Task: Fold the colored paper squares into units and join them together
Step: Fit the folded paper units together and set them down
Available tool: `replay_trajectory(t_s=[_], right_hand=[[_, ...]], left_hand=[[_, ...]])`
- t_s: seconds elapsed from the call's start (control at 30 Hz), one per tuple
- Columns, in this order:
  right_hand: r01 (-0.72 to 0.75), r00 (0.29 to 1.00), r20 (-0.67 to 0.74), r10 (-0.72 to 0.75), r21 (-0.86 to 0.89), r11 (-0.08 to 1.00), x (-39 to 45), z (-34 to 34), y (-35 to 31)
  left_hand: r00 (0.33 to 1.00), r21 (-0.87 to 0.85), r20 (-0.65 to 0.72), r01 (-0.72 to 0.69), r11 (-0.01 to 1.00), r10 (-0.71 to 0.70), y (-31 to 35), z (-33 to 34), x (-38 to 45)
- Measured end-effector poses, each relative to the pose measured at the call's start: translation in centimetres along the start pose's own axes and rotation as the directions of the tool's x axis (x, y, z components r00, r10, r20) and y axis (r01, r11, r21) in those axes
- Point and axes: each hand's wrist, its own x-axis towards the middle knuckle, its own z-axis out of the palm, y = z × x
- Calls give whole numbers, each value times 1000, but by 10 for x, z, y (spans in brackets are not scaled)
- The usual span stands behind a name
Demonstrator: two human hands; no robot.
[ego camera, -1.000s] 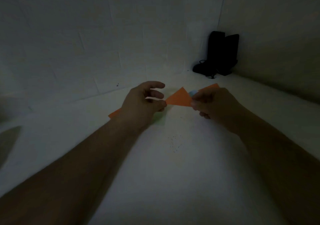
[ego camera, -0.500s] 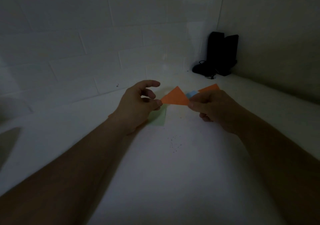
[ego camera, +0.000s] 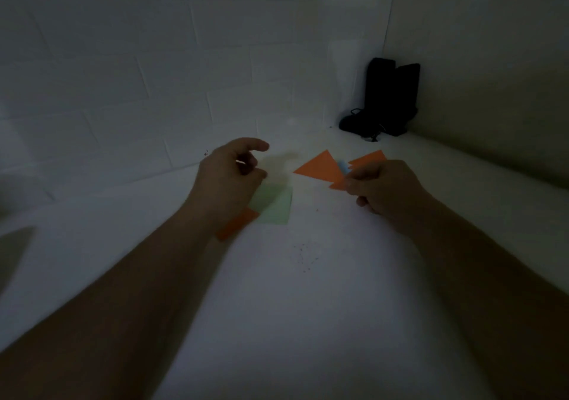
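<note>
My right hand (ego camera: 383, 188) pinches a folded orange paper unit (ego camera: 321, 168) by its right end, its triangular tip pointing left above the white table (ego camera: 308, 307). A blue paper (ego camera: 344, 165) and another orange piece (ego camera: 368, 157) show just behind that hand. My left hand (ego camera: 229, 179) hovers a short way left of the unit with loosely curled fingers and holds nothing. Under the left hand lie a pale green paper square (ego camera: 275, 204) and an orange sheet (ego camera: 237, 224), partly hidden by the wrist.
A black object with a cord (ego camera: 385, 100) stands in the far right corner against the walls. A tiled white wall (ego camera: 154, 76) rises close behind the papers. Small dark specks (ego camera: 303, 256) dot the table in front of the green square.
My left hand has let go of the orange unit's left tip and drawn away to the left. The right hand still holds the unit, which has shifted slightly right.
</note>
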Motion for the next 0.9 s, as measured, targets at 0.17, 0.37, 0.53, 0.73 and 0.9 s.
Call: replay_trajectory(t_s=[0.17, 0.37, 0.53, 0.73, 0.9], right_hand=[[109, 991, -35, -129, -354, 929, 10, 15, 7], [159, 975, -60, -216, -495, 855, 12, 24, 10], [128, 971, -123, -205, -459, 879, 13, 22, 11], [92, 969, -189, -159, -321, 943, 8, 19, 6], [181, 951, -189, -246, -305, 935, 1, 22, 1]], left_hand=[[988, 193, -49, 151, 969, -145, -8, -47, 14], [868, 554, 259, 226, 801, -424, -4, -68, 10], [796, 702, 348, 128, 700, -495, 3, -67, 9], [812, 680, 351, 123, 723, -467, -5, -68, 12], [840, 349, 429, 185, 919, -332, -9, -69, 13]])
